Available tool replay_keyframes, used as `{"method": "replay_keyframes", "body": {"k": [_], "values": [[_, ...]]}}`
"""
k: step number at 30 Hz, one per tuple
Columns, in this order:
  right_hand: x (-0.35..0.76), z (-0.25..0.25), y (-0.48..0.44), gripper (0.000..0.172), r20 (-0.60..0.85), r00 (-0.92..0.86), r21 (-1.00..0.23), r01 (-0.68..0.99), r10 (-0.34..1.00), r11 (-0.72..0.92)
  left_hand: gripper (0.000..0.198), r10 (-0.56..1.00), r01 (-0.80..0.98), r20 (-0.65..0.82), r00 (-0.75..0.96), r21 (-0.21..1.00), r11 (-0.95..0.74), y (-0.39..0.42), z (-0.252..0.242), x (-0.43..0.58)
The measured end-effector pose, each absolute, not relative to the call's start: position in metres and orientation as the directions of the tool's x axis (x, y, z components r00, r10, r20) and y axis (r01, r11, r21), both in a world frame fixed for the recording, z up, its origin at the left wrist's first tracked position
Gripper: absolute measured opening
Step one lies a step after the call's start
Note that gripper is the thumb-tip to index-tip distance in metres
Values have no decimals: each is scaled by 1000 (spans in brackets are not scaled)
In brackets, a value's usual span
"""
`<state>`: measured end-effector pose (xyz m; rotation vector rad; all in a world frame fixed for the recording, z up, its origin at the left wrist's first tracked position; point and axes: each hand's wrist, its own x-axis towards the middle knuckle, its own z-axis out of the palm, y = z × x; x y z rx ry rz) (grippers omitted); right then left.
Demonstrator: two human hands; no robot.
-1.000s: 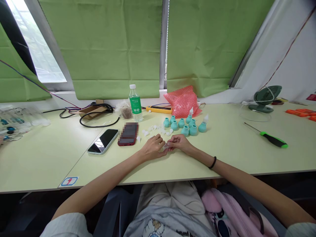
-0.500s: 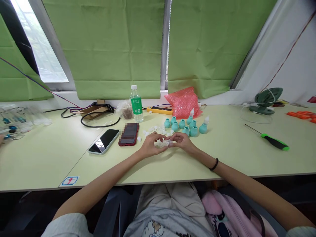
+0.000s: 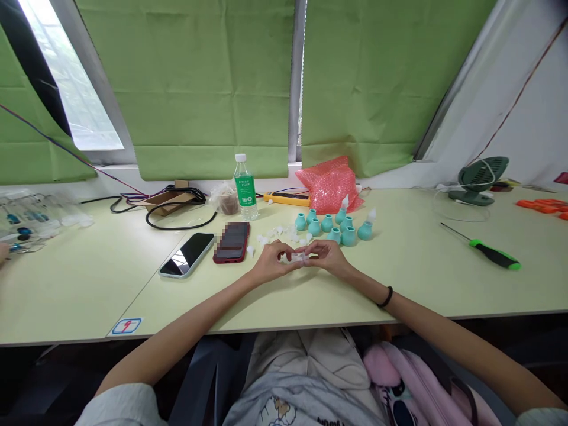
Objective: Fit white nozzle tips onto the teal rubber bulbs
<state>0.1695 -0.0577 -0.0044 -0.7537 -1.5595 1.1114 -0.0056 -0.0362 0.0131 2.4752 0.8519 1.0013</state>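
Observation:
Fingertips meet in front of me: my left hand [image 3: 271,264] and my right hand [image 3: 329,258] both pinch a small translucent white plastic piece [image 3: 298,257]. Its exact shape is partly covered by the fingers. Just beyond lie several loose white pointed nozzle-like pieces [image 3: 289,233] on the table. Behind my right hand stand several teal rubber bulbs [image 3: 348,236], most showing open necks. Two of them carry a white pointed tip [image 3: 371,215] upright in the neck.
Left of my hands lie a red-cased phone [image 3: 231,242] and a light-cased phone [image 3: 187,255]. Behind stand a water bottle [image 3: 245,192] and a pink bubble-wrap bag [image 3: 331,186]. To the right are a screwdriver [image 3: 492,253] and a green fan [image 3: 477,180]. Black cable [image 3: 153,222] lies left.
Both hands stay in nearly the same place. The fingers have shifted slightly around the translucent piece, which shows a little differently between them. The bulbs have not moved.

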Motion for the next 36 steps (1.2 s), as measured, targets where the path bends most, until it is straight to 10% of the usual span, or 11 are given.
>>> {"method": "replay_keyframes", "body": {"k": [13,19,23,27,36], "values": [[168,-6,-59,27,390,-279,-911,24,877,413,24,672,233,394,627,728,-644,-31,7,-7],[194,15,-54,33,671,-132,-605,471,729,642,27,774,153,379,507,844,-514,-25,5,-7],[220,20,-43,44,761,41,-270,927,648,259,31,800,143,378,465,860,-490,-20,1,-7],[227,15,-38,42,629,134,-69,991,766,-116,29,805,77,368,465,889,-451,-18,-2,-6],[227,5,-32,20,606,49,-165,984,794,65,27,834,6,286,471,945,-327,-19,3,-5]]}}
